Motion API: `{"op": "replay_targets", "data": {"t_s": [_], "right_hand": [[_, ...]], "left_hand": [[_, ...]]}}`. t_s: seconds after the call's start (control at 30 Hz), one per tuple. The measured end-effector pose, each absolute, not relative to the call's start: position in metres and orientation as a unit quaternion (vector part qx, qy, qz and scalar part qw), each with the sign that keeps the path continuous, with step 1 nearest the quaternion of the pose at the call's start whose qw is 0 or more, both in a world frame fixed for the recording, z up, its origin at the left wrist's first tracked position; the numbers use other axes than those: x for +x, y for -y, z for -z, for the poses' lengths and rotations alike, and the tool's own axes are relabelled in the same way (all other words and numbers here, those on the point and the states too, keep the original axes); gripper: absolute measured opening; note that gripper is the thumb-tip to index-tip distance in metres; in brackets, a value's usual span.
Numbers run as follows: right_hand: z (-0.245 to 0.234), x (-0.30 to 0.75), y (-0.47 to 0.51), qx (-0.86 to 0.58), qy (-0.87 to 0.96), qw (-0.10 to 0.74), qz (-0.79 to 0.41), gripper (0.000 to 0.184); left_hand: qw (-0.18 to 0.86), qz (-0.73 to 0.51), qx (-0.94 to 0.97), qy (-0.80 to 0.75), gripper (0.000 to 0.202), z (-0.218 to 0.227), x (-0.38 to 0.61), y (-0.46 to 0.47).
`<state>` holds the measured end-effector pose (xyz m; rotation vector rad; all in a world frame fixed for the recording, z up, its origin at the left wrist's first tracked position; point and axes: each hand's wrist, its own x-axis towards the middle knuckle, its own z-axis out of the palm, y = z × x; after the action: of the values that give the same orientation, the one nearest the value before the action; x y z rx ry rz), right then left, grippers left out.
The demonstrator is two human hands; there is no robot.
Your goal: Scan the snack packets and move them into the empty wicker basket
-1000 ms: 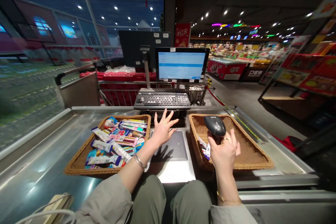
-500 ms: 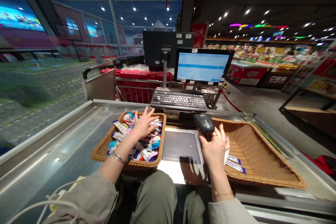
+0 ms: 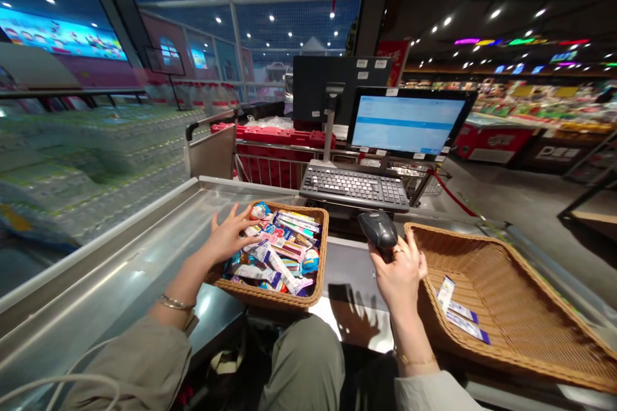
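Note:
My left hand (image 3: 230, 232) hovers over the left edge of a wicker basket (image 3: 324, 250), fingers spread and holding nothing. That basket is filled with wrapped snack bars (image 3: 284, 273) and blue round packages (image 3: 310, 261). In my right hand (image 3: 399, 270) is a black handheld barcode scanner (image 3: 378, 229), its head pointing up and to the left; the grip is mostly covered by my fingers. Right of this hand stands a second wicker basket (image 3: 511, 289). Two purple-and-white bars (image 3: 467, 327) and a white packet (image 3: 446, 294) lie in its near left part.
A keyboard (image 3: 354, 186) and a lit monitor (image 3: 409, 122) stand behind the baskets, with a shopping cart (image 3: 270, 164) beyond them. The metal counter (image 3: 144, 257) has a raised rim at the left. A white cable (image 3: 62, 379) loops at the lower left.
My left hand has moved left from the middle of the filled basket to its edge. The white packet now shows lying in the right basket. The view has turned slightly left.

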<state>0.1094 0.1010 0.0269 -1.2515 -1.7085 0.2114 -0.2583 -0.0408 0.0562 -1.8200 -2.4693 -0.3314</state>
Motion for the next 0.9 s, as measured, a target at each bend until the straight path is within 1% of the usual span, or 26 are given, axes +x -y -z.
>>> {"op": "replay_targets", "data": {"t_s": [0.17,0.33,0.57,0.9], "right_hand": [[-0.023,0.103,-0.102,-0.513,0.706,0.479,-0.091,0.046],[-0.02,0.101,-0.102,-0.512,0.71,0.476,-0.087,0.048],[-0.016,0.101,-0.103,-0.509,0.714,0.474,-0.081,0.049],[-0.009,0.102,-0.107,-0.519,0.712,0.466,-0.087,0.047]], "left_hand": [[0.023,0.089,-0.575,0.813,0.052,-0.048,-0.278,0.064],[0.007,0.059,-0.586,0.808,0.047,-0.037,-0.283,0.072],[0.03,0.05,-0.632,0.773,0.038,-0.029,-0.286,0.06],[-0.009,0.065,-0.639,0.767,0.031,-0.027,-0.288,0.05]]}}
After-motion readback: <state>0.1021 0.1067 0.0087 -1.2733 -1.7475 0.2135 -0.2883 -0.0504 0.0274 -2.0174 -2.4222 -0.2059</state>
